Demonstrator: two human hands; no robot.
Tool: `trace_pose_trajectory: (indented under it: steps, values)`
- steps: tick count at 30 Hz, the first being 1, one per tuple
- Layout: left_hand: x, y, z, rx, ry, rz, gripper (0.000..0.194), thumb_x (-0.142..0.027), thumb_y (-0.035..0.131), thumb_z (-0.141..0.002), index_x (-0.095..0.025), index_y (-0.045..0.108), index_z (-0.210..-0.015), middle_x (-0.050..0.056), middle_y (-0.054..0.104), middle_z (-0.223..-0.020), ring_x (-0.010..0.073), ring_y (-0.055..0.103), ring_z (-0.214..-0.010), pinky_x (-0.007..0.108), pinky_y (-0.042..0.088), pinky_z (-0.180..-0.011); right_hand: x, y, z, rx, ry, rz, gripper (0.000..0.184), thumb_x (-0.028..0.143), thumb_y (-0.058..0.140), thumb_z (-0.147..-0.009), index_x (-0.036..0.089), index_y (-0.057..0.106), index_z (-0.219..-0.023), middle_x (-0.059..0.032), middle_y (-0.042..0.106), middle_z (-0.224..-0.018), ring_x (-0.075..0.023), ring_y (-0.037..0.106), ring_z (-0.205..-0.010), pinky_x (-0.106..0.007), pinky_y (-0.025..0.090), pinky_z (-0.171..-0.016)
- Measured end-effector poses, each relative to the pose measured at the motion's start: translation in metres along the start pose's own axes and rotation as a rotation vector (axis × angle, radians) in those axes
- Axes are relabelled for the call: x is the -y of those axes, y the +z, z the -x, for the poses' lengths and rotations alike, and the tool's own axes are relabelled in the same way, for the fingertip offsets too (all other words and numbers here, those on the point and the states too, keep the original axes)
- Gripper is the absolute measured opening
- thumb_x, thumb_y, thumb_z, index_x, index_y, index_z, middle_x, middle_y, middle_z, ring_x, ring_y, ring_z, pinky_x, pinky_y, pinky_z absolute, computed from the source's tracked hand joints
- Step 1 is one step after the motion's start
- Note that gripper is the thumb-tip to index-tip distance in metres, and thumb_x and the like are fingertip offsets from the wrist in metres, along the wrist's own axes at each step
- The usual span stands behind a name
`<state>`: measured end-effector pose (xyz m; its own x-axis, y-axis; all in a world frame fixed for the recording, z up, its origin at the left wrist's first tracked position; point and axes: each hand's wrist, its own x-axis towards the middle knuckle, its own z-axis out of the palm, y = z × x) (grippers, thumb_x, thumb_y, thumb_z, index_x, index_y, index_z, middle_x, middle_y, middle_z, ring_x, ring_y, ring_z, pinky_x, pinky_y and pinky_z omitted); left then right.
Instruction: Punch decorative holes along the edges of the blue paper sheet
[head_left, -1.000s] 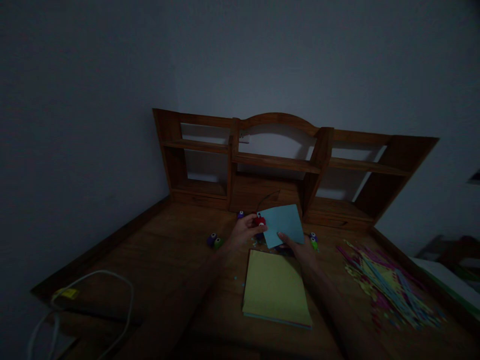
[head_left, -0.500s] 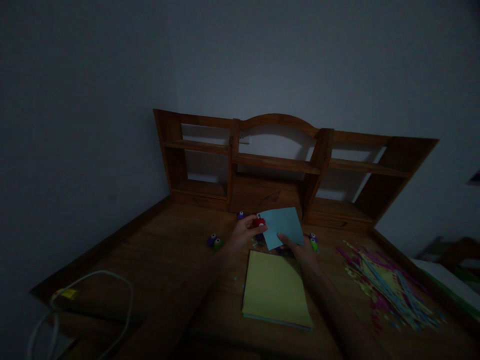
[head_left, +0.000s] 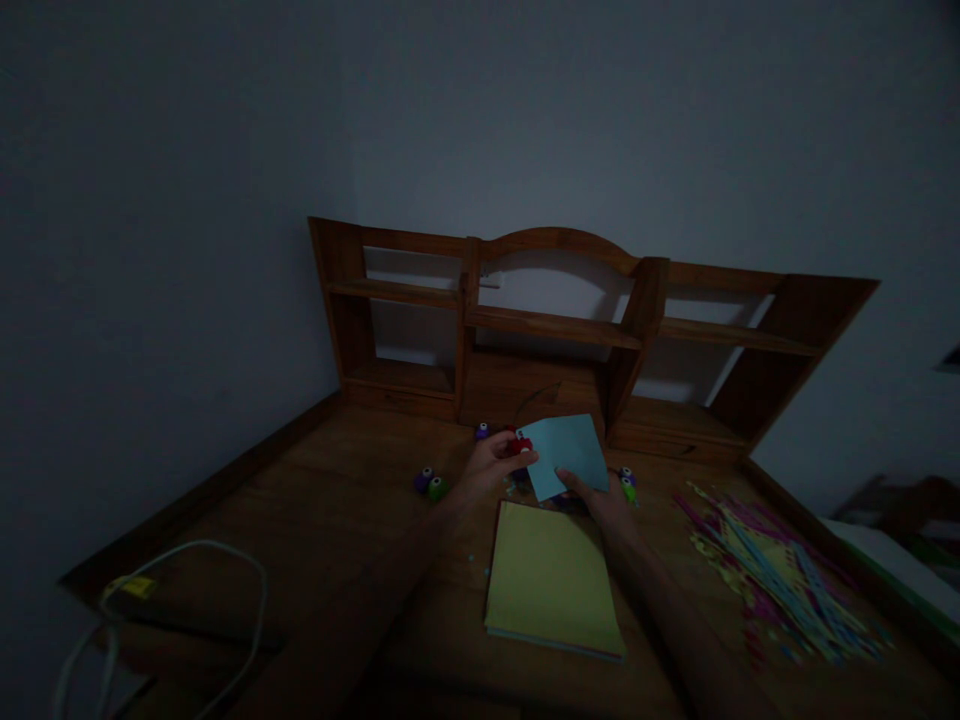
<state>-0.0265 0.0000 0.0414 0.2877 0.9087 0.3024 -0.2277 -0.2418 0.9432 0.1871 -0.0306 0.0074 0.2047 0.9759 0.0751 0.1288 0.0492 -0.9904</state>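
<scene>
The blue paper sheet (head_left: 571, 450) hid most fingers of the right hand (head_left: 602, 496); the red object (head_left: 519, 445) (partly covered by the left hand (head_left: 489, 462)) was too small to identify. The bottom edge cut off the white cable (head_left: 262, 590).

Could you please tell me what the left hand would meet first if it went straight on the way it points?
Beyond the red object it holds, the left hand would probably meet the blue sheet first, at its left edge, though depth is unclear.

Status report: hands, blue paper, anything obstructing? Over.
Right hand: gripping light-blue paper sheet. Left hand: holding small red rounded device at sheet's left edge. No obstruction visible.
</scene>
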Motion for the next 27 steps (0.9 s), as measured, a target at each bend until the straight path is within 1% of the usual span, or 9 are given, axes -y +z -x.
trace_pose_trajectory:
  steps: [4,7,12,15,22,25,27]
  values:
    - [-0.0033,0.0019,0.0008,-0.012,-0.013,-0.01,0.03,-0.036,0.081,-0.068,-0.017,0.068,-0.086,0.008,0.066,-0.088,0.0201,0.06,-0.08,0.032,0.046,-0.073,-0.0025,-0.0007,-0.0011,0.008,-0.008,0.018,0.047,0.053,0.079,-0.064,0.014,0.069,-0.087,-0.0092,0.075,-0.079,-0.0256,0.07,-0.067,-0.032,0.055,-0.058]
    - [-0.0049,0.0025,0.0018,-0.006,-0.009,-0.016,0.027,-0.036,0.08,-0.069,-0.018,0.068,-0.085,0.007,0.066,-0.087,0.0199,0.059,-0.079,0.032,0.046,-0.073,-0.0006,-0.0005,0.0007,0.009,-0.01,0.006,0.046,0.054,0.079,-0.064,0.014,0.069,-0.085,-0.0094,0.074,-0.078,-0.0256,0.07,-0.066,-0.032,0.055,-0.058]
    - [-0.0051,0.0023,0.003,-0.009,0.001,-0.018,0.027,-0.035,0.078,-0.071,-0.018,0.069,-0.089,0.008,0.066,-0.09,0.0201,0.06,-0.079,0.033,0.045,-0.073,0.0046,0.0003,0.0034,0.033,-0.005,0.026,0.044,0.054,0.078,-0.065,0.015,0.068,-0.083,-0.0095,0.074,-0.076,-0.0252,0.069,-0.064,-0.031,0.054,-0.055]
    - [-0.004,0.0018,0.0026,-0.015,0.007,-0.024,0.029,-0.035,0.078,-0.07,-0.017,0.069,-0.091,0.008,0.067,-0.09,0.0202,0.06,-0.08,0.032,0.045,-0.072,0.0046,0.0008,0.0037,0.015,0.002,0.022,0.044,0.055,0.078,-0.064,0.016,0.067,-0.082,-0.0094,0.074,-0.076,-0.0256,0.07,-0.064,-0.031,0.054,-0.055]
    - [-0.0023,0.0007,0.0016,-0.018,0.022,-0.026,0.026,-0.036,0.079,-0.07,-0.017,0.069,-0.085,0.007,0.066,-0.084,0.0183,0.059,-0.076,0.029,0.045,-0.069,0.0,-0.0002,0.0018,0.022,0.01,0.066,0.052,0.059,0.076,-0.064,0.014,0.067,-0.088,-0.0108,0.075,-0.081,-0.0274,0.071,-0.068,-0.032,0.055,-0.058]
    - [-0.0006,0.0003,0.0011,-0.027,0.007,-0.011,0.029,-0.037,0.08,-0.068,-0.016,0.069,-0.085,0.006,0.066,-0.084,0.0175,0.06,-0.076,0.028,0.045,-0.069,-0.0004,0.0004,0.0018,0.011,-0.01,0.066,0.053,0.059,0.076,-0.064,0.013,0.068,-0.091,-0.0107,0.075,-0.085,-0.0274,0.071,-0.072,-0.032,0.055,-0.06]
    - [0.0003,0.0001,0.0009,-0.031,0.005,-0.005,0.032,-0.037,0.081,-0.066,-0.015,0.069,-0.086,0.005,0.067,-0.084,0.0172,0.06,-0.076,0.027,0.046,-0.069,-0.0002,0.0008,0.0018,0.009,-0.018,0.062,0.053,0.058,0.076,-0.064,0.013,0.068,-0.09,-0.0105,0.075,-0.084,-0.0273,0.071,-0.071,-0.032,0.054,-0.06]
